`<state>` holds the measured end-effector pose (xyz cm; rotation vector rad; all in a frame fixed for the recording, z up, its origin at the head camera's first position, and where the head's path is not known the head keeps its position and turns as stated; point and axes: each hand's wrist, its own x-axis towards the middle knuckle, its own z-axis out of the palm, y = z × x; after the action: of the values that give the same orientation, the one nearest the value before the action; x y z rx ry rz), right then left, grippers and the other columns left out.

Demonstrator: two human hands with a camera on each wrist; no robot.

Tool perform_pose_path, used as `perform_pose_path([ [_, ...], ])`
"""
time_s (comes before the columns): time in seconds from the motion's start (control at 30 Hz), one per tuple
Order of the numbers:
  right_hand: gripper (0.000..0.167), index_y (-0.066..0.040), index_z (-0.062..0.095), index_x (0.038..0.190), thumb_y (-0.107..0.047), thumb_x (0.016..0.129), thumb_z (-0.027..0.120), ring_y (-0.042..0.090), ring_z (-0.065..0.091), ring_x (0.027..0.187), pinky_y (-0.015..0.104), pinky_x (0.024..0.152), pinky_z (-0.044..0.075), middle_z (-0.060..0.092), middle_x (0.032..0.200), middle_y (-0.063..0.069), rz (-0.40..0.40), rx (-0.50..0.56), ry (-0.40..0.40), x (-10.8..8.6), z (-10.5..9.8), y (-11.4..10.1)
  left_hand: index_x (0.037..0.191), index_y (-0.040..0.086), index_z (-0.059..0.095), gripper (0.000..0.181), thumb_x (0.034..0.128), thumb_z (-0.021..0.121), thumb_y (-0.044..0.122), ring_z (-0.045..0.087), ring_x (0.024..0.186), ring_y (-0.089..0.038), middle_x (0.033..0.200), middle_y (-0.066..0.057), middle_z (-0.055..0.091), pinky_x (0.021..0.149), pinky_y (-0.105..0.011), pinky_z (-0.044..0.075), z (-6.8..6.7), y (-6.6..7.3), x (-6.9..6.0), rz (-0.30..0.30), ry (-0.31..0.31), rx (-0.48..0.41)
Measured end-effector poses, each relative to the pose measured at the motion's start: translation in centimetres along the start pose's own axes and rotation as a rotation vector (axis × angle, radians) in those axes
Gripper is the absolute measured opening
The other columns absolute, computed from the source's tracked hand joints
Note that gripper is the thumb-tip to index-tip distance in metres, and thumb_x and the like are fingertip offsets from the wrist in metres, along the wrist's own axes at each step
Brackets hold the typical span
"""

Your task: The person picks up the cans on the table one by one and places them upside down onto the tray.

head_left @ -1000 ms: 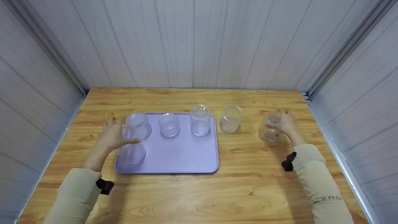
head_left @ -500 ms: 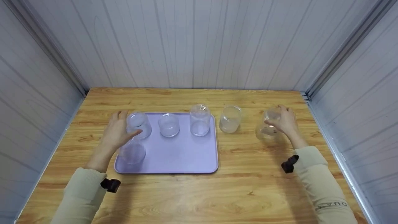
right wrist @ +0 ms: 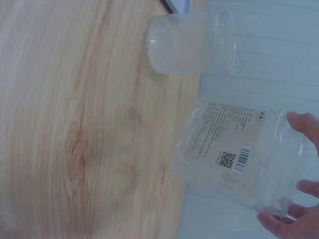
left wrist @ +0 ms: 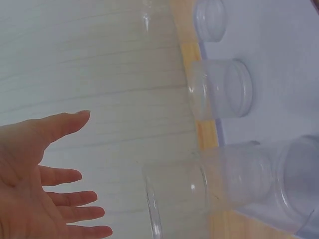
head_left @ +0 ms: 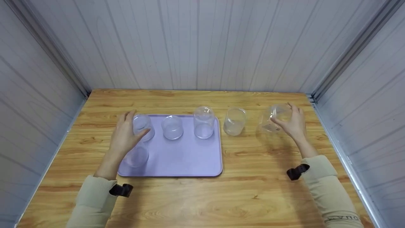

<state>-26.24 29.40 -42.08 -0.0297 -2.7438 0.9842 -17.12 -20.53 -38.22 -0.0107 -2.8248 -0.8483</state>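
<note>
My right hand (head_left: 295, 125) grips a clear plastic jar (head_left: 272, 119) by its neck end, raised off the table and tilted. In the right wrist view the held jar shows a printed label (right wrist: 227, 137) with a barcode, and the fingertips (right wrist: 276, 226) curl at its rim. My left hand (head_left: 124, 134) hovers above the left end of the lilac tray (head_left: 180, 158). Its fingers stand apart and hold nothing in the left wrist view. Below it is a front-left clear jar (head_left: 136, 156), partly hidden by the hand; another clear jar (head_left: 144, 128) stands just behind.
On the tray's back side stand a short clear jar (head_left: 172, 127) and a tall one (head_left: 203, 123). A cloudy clear jar (head_left: 234, 122) stands on the wooden table (head_left: 246, 190), right of the tray. Panel walls (head_left: 196, 44) enclose the back and sides.
The right hand has raised the labelled jar from the table and tilted it. My left hand has moved right and slightly up over the jars at the tray's left end.
</note>
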Motion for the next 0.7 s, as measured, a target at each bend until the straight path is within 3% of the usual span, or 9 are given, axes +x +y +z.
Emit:
perform_pose_path([
  [0.2, 0.086, -0.001, 0.031, 0.134, -0.036, 0.068, 0.075, 0.037, 0.037, 0.112, 0.048, 0.09, 0.035, 0.035, 0.126, 0.023, -0.01, 0.119, 0.082, -0.6, 0.0, -0.3, 0.129, -0.01, 0.033, 0.069, 0.0772, 0.068, 0.02, 0.034, 0.116, -0.044, 0.128, -0.03, 0.033, 0.092, -0.054, 0.031, 0.4, 0.6, -0.2, 0.003, 0.05, -0.061],
  [0.47, 0.086, -0.003, 0.032, 0.134, -0.033, 0.067, 0.076, 0.034, 0.043, 0.105, 0.044, 0.085, 0.041, 0.04, 0.122, 0.02, 0.002, 0.254, 0.137, -1.6, 0.0, -0.8, 0.121, -0.01, 0.044, 0.056, 0.0752, 0.069, 0.011, 0.04, 0.113, -0.039, 0.121, -0.026, 0.043, 0.095, -0.046, 0.032, 1.7, 0.9, -0.5, 0.083, 0.215, -0.168],
  [0.7, 0.08, -0.006, 0.034, 0.134, -0.027, 0.069, 0.076, 0.029, 0.044, 0.104, 0.041, 0.084, 0.042, 0.043, 0.122, 0.016, 0.011, 0.358, 0.145, -2.7, 0.2, -1.5, 0.117, -0.01, 0.049, 0.049, 0.0755, 0.068, 0.009, 0.045, 0.11, -0.037, 0.116, -0.024, 0.049, 0.094, -0.044, 0.034, 2.7, 1.5, -0.6, 0.11, 0.314, -0.263],
])
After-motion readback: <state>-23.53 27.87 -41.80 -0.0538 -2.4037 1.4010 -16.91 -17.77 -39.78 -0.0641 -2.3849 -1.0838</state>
